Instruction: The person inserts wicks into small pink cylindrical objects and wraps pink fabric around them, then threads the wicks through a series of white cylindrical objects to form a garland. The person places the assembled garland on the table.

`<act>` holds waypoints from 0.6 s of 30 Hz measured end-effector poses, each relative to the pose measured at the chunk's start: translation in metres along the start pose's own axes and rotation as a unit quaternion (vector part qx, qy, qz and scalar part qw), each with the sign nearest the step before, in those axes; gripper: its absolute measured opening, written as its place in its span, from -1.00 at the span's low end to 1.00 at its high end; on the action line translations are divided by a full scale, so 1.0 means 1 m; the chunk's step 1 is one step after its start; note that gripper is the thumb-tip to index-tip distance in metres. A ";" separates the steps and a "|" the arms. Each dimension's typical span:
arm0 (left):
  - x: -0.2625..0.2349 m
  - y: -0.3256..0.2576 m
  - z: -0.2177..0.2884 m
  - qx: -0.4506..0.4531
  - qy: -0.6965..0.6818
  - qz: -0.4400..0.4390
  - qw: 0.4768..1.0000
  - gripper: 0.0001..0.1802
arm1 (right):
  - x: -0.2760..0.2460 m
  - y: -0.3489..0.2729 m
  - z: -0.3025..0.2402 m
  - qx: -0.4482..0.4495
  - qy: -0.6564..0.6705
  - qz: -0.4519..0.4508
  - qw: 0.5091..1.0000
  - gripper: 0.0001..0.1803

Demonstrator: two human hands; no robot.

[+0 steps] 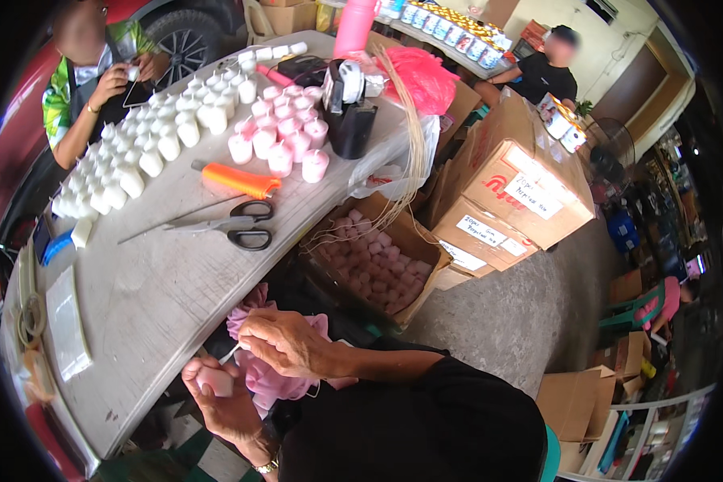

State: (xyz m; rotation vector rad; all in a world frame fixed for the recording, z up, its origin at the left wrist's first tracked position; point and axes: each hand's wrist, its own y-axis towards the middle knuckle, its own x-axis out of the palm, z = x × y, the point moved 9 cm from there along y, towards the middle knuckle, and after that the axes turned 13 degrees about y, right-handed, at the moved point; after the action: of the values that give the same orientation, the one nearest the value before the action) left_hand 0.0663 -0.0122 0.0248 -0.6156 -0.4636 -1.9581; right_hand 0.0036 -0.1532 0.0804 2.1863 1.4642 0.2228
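My left hand (225, 410) is closed round a small pale pink candle (215, 381), just off the table's front edge. Pinched in my right hand (289, 344) is a thin white wick (231, 352) that runs down toward the candle; its join with the candle is too small to make out. Behind both hands a crumpled pink cloth (269, 377) lies over my lap. On the table (153, 297), beyond my hands, are black-handled scissors (249, 225), a thin metal rod (177, 210) and an orange-handled tool (239, 180).
Rows of white candles (169, 146) and a group of pink candles (279, 159) stand on the table. An open carton (440, 277) of pink candles sits right of it, long strands (414, 136) hanging over. Stacked cartons (490, 193) rise beyond. A co-worker (96, 80) handles a white candle across the table.
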 end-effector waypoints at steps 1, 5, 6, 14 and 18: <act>0.003 -0.001 -0.006 -0.034 0.018 -0.015 0.999 -0.48 | -0.001 0.001 0.001 0.006 0.009 0.007 1.000 -0.93; 0.020 -0.011 -0.029 -0.128 0.033 -0.056 0.990 -0.39 | 0.015 0.008 -0.011 -0.037 0.032 -0.030 0.998 -0.94; 0.018 -0.014 -0.035 -0.154 0.041 -0.028 0.987 -0.36 | 0.017 0.008 -0.016 -0.062 0.024 -0.028 0.997 -0.94; 0.013 -0.020 -0.043 -0.209 0.027 -0.072 0.975 -0.62 | 0.024 0.003 -0.006 -0.036 0.083 -0.075 0.993 -0.93; 0.004 -0.019 -0.051 -0.220 0.080 -0.044 0.971 -0.41 | 0.017 0.004 -0.004 -0.020 0.075 -0.040 0.996 -0.93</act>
State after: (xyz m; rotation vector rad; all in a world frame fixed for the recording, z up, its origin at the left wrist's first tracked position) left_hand 0.0365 -0.0354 -0.0151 -0.7135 0.0510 -2.1929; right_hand 0.0120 -0.1377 0.0834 2.1140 1.6113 0.3925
